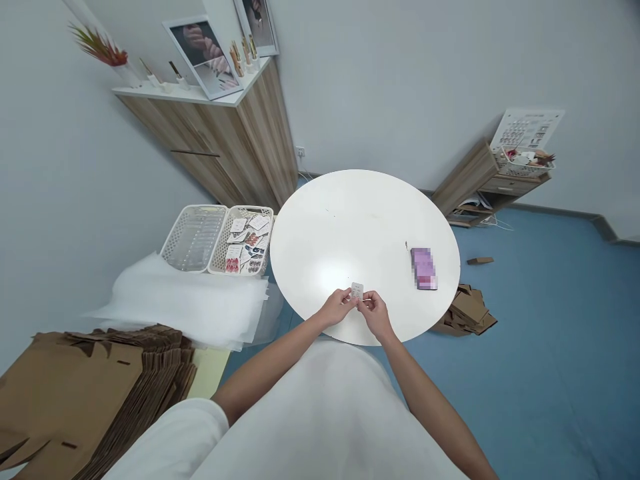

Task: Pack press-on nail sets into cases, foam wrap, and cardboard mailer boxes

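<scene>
Over the near edge of a round white table [350, 227], my left hand [337, 308] and my right hand [375, 313] meet. Both pinch a small white card [357, 291] between their fingertips, the left from the left side, the right from below and to the right. The card stands upright just above the tabletop. A purple phone [423, 268] lies flat on the table, to the right of my hands.
Two white mesh baskets [197, 237] stand to the left, one filled with several small cards [245, 243]. White foam sheets [185, 300] and stacked flat cardboard [85, 393] lie nearer left. Cardboard pieces [467, 310] rest on the blue floor right. A wooden cabinet [225, 133] stands behind.
</scene>
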The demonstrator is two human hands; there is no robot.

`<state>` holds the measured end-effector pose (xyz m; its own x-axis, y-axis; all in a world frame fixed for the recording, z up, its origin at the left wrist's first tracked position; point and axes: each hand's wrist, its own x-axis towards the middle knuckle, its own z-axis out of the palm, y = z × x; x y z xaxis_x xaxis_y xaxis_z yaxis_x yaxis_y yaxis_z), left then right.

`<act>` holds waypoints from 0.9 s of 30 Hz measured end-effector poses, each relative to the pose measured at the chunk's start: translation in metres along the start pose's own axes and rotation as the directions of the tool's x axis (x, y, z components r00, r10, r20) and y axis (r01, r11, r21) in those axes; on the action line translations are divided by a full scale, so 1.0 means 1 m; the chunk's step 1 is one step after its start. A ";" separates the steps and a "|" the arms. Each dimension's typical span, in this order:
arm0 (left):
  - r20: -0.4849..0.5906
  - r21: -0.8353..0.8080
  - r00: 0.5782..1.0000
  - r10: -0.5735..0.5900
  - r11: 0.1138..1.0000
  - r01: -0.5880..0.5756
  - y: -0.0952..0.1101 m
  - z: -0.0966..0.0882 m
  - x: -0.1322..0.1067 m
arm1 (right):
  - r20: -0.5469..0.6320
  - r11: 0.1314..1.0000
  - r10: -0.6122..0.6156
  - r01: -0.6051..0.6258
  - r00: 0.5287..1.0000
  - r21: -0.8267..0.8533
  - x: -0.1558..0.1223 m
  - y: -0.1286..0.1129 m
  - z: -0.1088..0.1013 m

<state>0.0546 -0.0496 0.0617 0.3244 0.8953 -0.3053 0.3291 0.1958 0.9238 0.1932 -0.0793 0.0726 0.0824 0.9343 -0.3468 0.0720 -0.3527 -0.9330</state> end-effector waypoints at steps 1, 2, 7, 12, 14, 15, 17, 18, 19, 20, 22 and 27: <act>0.034 -0.043 0.999 -0.002 0.999 0.003 -0.001 0.002 0.000 | -0.014 0.999 -0.021 0.021 1.000 -0.040 -0.002 -0.001 0.002; 0.058 -0.094 0.998 -0.007 0.996 0.012 -0.001 0.004 0.000 | -0.029 0.996 -0.048 0.045 0.998 -0.078 -0.004 -0.001 0.003; 0.078 -0.297 0.997 -0.024 0.954 0.046 -0.004 0.007 0.000 | -0.040 0.948 -0.229 0.213 0.973 -0.238 -0.010 0.001 0.010; 0.029 -0.350 0.993 -0.111 0.930 0.115 -0.007 -0.001 0.000 | 0.027 0.897 -0.326 0.318 0.945 -0.308 -0.010 0.004 0.000; 0.038 -0.378 0.989 -0.146 0.914 0.149 -0.006 -0.004 -0.001 | -0.013 0.881 -0.337 0.311 0.941 -0.355 -0.007 0.004 -0.009; 0.052 -0.396 0.987 -0.155 0.904 0.163 -0.006 -0.005 -0.002 | -0.023 0.875 -0.336 0.303 0.942 -0.377 -0.005 0.005 -0.014; 0.090 -0.428 0.983 -0.160 0.885 0.183 -0.004 -0.007 -0.003 | 0.017 0.873 -0.310 0.292 0.950 -0.390 0.000 0.006 -0.023; 0.109 -0.437 0.981 -0.157 0.879 0.190 -0.002 -0.006 -0.003 | 0.059 0.877 -0.292 0.291 0.955 -0.383 0.002 0.006 -0.026; 0.124 -0.439 0.981 -0.152 0.878 0.192 -0.001 -0.006 -0.002 | 0.102 0.882 -0.273 0.291 0.957 -0.371 0.004 0.007 -0.029; 0.134 -0.436 0.980 -0.144 0.880 0.189 0.000 -0.005 -0.002 | 0.134 0.889 -0.257 0.288 0.957 -0.357 0.006 0.007 -0.032; 0.141 -0.414 0.984 -0.110 0.896 0.159 0.002 -0.002 -0.001 | 0.159 0.905 -0.225 0.267 0.961 -0.331 0.008 0.008 -0.036; 0.036 -0.191 0.998 0.044 0.981 -0.036 0.004 0.001 0.003 | 0.140 0.942 -0.162 0.195 0.977 -0.273 0.010 0.011 -0.048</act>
<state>0.0582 -0.0469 0.0646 0.3702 0.8880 -0.2726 0.1421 0.2359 0.9613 0.2422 -0.0758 0.0636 -0.0706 0.9769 -0.2015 0.3551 -0.1642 -0.9203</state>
